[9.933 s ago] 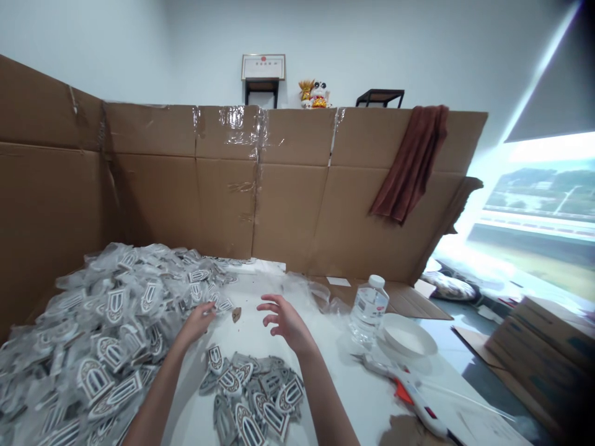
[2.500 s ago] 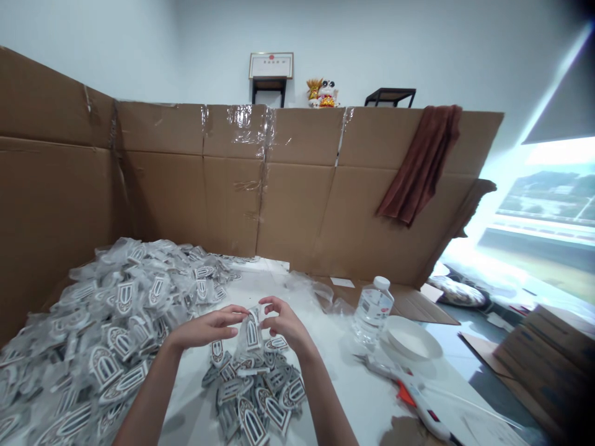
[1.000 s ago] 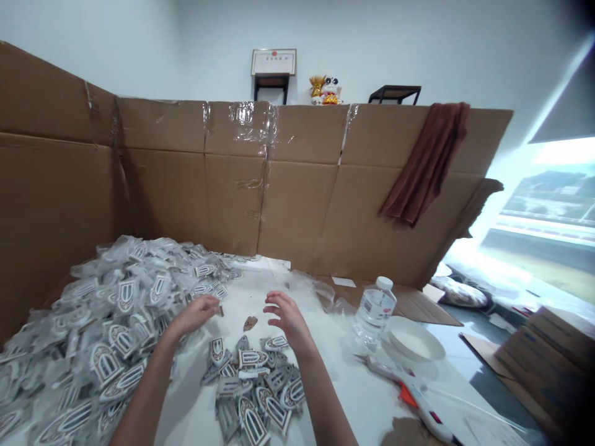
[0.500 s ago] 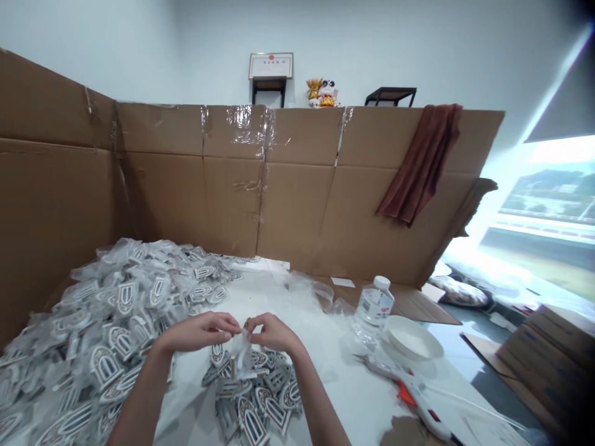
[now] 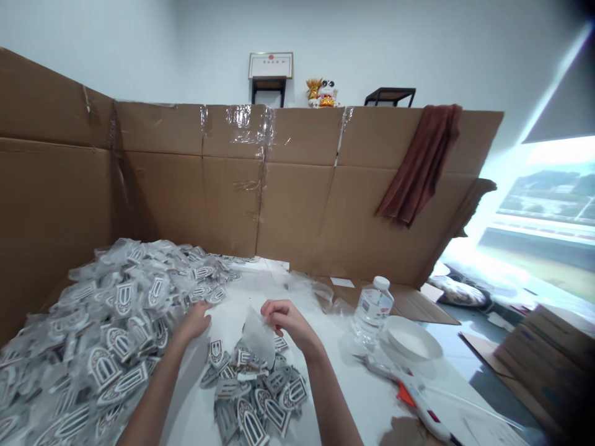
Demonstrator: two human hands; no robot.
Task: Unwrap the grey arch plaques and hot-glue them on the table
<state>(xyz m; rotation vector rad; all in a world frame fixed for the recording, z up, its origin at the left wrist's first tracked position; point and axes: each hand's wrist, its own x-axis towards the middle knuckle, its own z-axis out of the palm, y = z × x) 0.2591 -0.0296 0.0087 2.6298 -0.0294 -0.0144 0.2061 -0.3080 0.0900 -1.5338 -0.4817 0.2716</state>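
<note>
My right hand [image 5: 284,316] pinches the edge of a clear plastic bag [image 5: 259,337] above a small heap of loose arch-shaped pieces [image 5: 267,406]. These pieces are grey-white with window-like bars and brown ornament. Away to the left, my left hand [image 5: 198,321] reaches to the edge of a large pile of bagged arch pieces [image 5: 123,337]. Its thumb and fingers look apart, slightly blurred, and nothing shows between them. Whether its fingertips touch the pile is hard to see.
Cardboard walls [image 5: 297,210] enclose the back and left of the white table [image 5: 334,384]. To the right stand a water bottle [image 5: 373,310], a white bowl [image 5: 413,337] and a white glue gun [image 5: 425,406] with an orange trigger. A brown cloth [image 5: 421,164] hangs over the cardboard.
My hands were together at the bag over the small heap. The left has let go and moved left to the large pile; the right has shifted slightly right, still holding the bag.
</note>
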